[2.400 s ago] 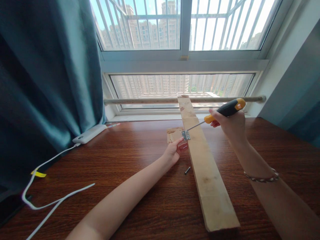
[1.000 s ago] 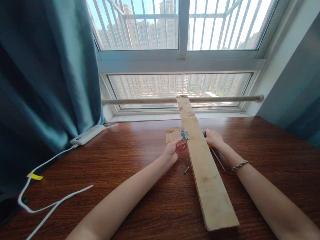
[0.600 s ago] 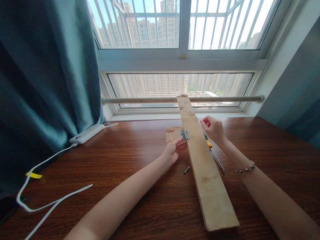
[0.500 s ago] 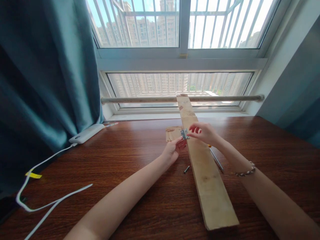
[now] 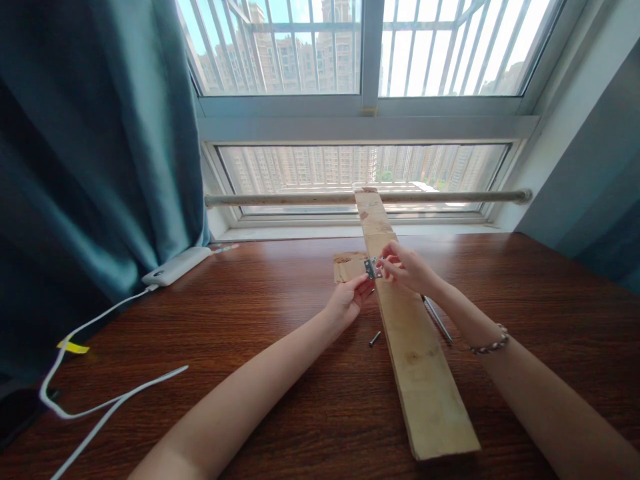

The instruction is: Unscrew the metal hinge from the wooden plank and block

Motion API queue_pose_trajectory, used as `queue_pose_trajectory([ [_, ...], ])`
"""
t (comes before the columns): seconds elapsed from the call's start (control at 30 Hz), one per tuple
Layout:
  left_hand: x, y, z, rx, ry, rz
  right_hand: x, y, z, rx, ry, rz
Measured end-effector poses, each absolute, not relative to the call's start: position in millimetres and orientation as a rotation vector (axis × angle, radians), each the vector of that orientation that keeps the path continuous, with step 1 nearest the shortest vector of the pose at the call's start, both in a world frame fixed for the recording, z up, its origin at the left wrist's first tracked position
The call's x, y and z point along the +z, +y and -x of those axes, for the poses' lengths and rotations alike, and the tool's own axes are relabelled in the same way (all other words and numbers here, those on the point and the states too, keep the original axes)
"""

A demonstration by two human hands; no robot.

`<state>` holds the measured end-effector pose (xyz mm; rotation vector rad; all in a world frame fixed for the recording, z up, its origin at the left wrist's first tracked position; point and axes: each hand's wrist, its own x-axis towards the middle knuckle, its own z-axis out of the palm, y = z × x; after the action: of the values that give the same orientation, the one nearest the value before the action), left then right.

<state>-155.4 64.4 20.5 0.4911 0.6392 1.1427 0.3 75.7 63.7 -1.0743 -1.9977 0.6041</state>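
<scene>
A small metal hinge (image 5: 371, 269) lies over the meeting of a long wooden board (image 5: 417, 360) and a short wooden piece (image 5: 346, 269) on its left. My left hand (image 5: 346, 304) pinches the hinge's near edge between thumb and fingers. Over the long board, my right hand (image 5: 409, 268) has its fingertips drawn together at the hinge's right leaf; whatever they hold is too small to name. On the table left of the board rests a bolt or screw (image 5: 375, 339). A screwdriver's metal shaft (image 5: 438, 321) shows right of the board, its handle hidden.
The brown wooden table (image 5: 270, 400) carries a white power strip (image 5: 176, 266) at the back left, with a white cable (image 5: 107, 308) trailing forward. A blue curtain (image 5: 100, 147) hangs on the left. The board's far end reaches the rail (image 5: 290, 199) before the window.
My right fingertips have drawn closer together at the hinge's right leaf. The left hand keeps its hold on the hinge. The whole view has shifted slightly.
</scene>
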Motion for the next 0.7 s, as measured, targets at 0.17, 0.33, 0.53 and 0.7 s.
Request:
queue_pose_trajectory([
  [0.17, 17.9, 65.5, 156.0, 1.145, 0.642, -0.497, 60.2, 76.6, 7.6, 0.316, -1.893, 1.195],
  [0.33, 14.1, 67.1, 156.3, 1.150, 0.626, -0.507, 55.9, 81.4, 9.1, 0.183, -1.959, 1.221],
  [0.53, 13.9, 67.6, 156.4, 1.154, 0.627, -0.498, 55.3, 84.2, 12.9, 0.093, -2.045, 1.262],
  [0.7, 12.0, 68.2, 156.6, 1.157, 0.626, -0.479, 54.6, 81.9, 18.8, -0.075, -2.116, 1.428],
])
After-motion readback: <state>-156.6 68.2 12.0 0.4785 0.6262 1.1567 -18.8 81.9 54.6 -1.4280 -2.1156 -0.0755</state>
